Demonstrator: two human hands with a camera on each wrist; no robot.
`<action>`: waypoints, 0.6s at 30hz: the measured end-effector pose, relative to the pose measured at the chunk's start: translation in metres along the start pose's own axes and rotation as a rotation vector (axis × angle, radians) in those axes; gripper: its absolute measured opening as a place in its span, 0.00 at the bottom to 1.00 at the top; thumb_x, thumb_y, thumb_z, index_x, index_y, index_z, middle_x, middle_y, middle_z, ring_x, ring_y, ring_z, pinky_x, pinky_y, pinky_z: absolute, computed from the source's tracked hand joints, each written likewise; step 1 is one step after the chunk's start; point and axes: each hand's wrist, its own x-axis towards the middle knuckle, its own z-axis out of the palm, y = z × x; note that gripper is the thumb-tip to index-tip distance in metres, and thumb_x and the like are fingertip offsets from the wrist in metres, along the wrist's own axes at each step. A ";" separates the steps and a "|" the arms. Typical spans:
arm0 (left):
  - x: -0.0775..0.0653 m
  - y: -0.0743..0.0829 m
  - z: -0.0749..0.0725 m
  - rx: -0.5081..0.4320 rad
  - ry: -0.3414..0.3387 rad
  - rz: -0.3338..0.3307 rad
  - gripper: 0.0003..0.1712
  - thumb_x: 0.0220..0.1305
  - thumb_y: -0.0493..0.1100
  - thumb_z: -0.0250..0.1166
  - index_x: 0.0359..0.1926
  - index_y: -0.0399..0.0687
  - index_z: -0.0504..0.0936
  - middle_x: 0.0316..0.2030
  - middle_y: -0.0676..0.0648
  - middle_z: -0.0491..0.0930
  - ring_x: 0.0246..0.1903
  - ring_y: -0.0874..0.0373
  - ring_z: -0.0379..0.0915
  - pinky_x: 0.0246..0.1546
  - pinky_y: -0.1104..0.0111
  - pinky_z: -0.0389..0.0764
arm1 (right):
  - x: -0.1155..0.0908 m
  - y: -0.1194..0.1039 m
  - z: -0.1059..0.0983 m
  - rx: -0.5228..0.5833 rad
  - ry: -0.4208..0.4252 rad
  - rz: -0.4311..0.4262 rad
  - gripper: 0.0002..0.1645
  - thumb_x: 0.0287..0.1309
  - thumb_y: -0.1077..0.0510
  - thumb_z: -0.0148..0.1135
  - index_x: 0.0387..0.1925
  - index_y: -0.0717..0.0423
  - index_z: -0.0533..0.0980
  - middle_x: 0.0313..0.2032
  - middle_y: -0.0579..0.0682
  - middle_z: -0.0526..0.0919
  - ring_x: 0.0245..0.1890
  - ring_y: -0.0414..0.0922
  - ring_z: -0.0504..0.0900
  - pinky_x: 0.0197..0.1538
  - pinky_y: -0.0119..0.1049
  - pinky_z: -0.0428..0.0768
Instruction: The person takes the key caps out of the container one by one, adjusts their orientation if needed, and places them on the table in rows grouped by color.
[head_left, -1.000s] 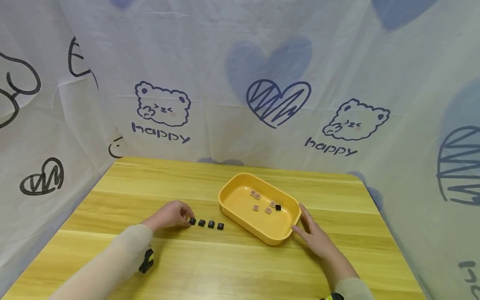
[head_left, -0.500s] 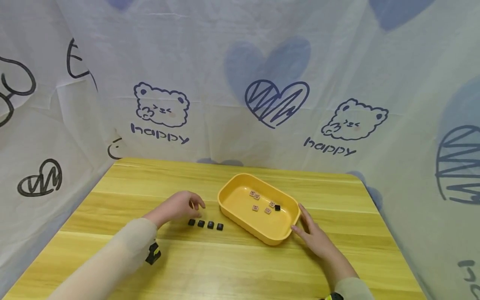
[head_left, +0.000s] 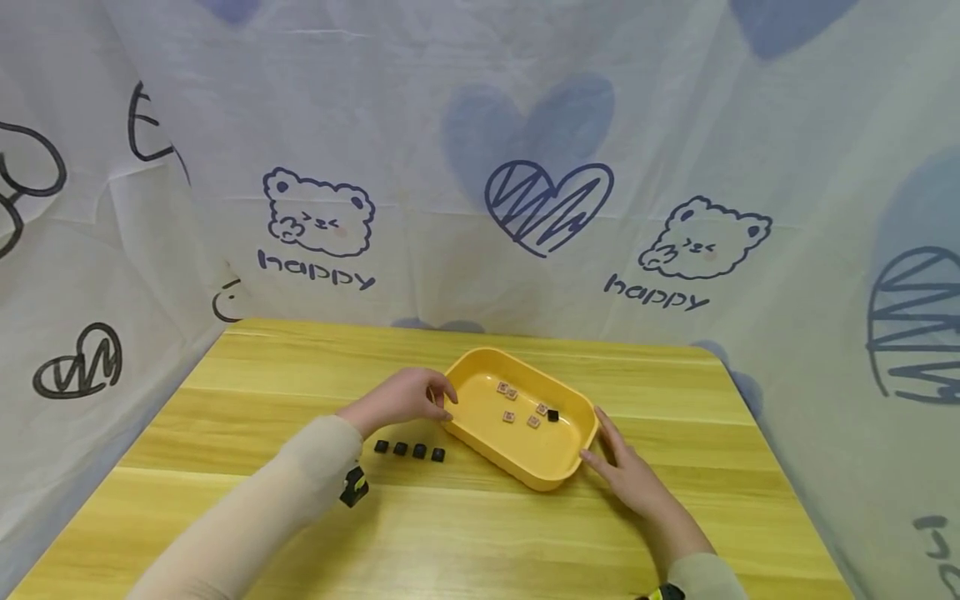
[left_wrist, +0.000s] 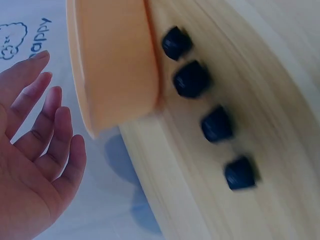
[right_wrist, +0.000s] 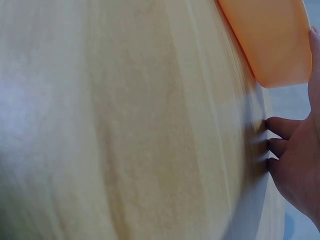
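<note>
My left hand [head_left: 405, 397] hovers at the left end of the yellow tray [head_left: 487, 446], its fingers loosely bent over the rim. In the left wrist view those fingers [left_wrist: 47, 130] are spread, hold nothing and stand apart from the tray wall. A row of several black keycaps [head_left: 420, 451] lies on the table just below that hand. Inside the tray are several pinkish keycaps [head_left: 533, 422], underside up, and one black keycap [head_left: 552, 416]. My right hand [head_left: 633, 475] rests against the tray's right end, thumb and fingers straight; some fingertips [right_wrist: 272, 145] touch the table in the right wrist view.
The yellow wood-grain table [head_left: 465, 542] extends on both sides of the tray. A white cloth [head_left: 420, 125] printed with bears and hearts hangs behind it and along both sides.
My left hand has left the leftmost black keycap and moved right and away to the tray's left end. The keycap row stays put. My right hand remains at the tray.
</note>
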 end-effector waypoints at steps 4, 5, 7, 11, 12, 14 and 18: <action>0.013 0.011 0.004 0.034 -0.013 0.015 0.12 0.56 0.42 0.74 0.41 0.45 0.85 0.26 0.55 0.77 0.28 0.60 0.72 0.32 0.67 0.75 | -0.001 -0.002 0.000 -0.011 -0.001 0.011 0.47 0.69 0.40 0.53 0.77 0.31 0.36 0.72 0.62 0.52 0.70 0.65 0.51 0.65 0.68 0.46; 0.016 0.013 0.005 0.043 -0.018 0.023 0.12 0.56 0.43 0.73 0.41 0.44 0.85 0.26 0.56 0.77 0.28 0.60 0.72 0.31 0.67 0.75 | -0.001 -0.002 -0.001 -0.019 0.001 0.014 0.47 0.69 0.39 0.52 0.77 0.31 0.36 0.72 0.62 0.53 0.70 0.66 0.51 0.65 0.69 0.45; 0.022 0.018 0.007 0.051 -0.025 0.038 0.11 0.56 0.42 0.73 0.40 0.45 0.86 0.26 0.55 0.78 0.28 0.60 0.72 0.31 0.68 0.74 | -0.002 -0.003 -0.002 -0.027 0.001 0.020 0.47 0.69 0.39 0.52 0.77 0.31 0.36 0.72 0.61 0.53 0.70 0.67 0.50 0.65 0.69 0.44; 0.035 0.027 0.010 0.051 -0.040 0.033 0.10 0.57 0.42 0.73 0.40 0.47 0.85 0.28 0.55 0.78 0.29 0.60 0.72 0.32 0.67 0.74 | -0.001 -0.002 -0.003 -0.025 0.000 0.021 0.47 0.69 0.38 0.52 0.77 0.32 0.36 0.72 0.61 0.53 0.70 0.66 0.50 0.65 0.69 0.44; 0.038 0.029 0.011 0.052 -0.042 0.031 0.09 0.57 0.42 0.73 0.40 0.49 0.85 0.28 0.55 0.78 0.29 0.60 0.72 0.33 0.67 0.74 | -0.001 -0.002 -0.003 -0.018 -0.001 0.023 0.47 0.68 0.38 0.52 0.77 0.32 0.37 0.73 0.61 0.53 0.70 0.66 0.50 0.65 0.69 0.45; 0.044 0.033 0.012 0.055 -0.052 0.031 0.09 0.58 0.43 0.72 0.40 0.50 0.85 0.29 0.55 0.79 0.30 0.60 0.72 0.35 0.67 0.74 | -0.001 -0.002 -0.002 -0.014 -0.002 0.024 0.48 0.68 0.37 0.52 0.77 0.33 0.37 0.73 0.61 0.52 0.71 0.65 0.49 0.65 0.68 0.44; 0.056 0.040 0.015 0.069 -0.085 0.055 0.08 0.58 0.43 0.72 0.40 0.54 0.85 0.31 0.55 0.79 0.31 0.62 0.73 0.36 0.67 0.75 | -0.002 -0.002 -0.002 -0.012 0.000 0.032 0.48 0.67 0.37 0.53 0.77 0.36 0.38 0.73 0.61 0.52 0.70 0.66 0.50 0.66 0.68 0.41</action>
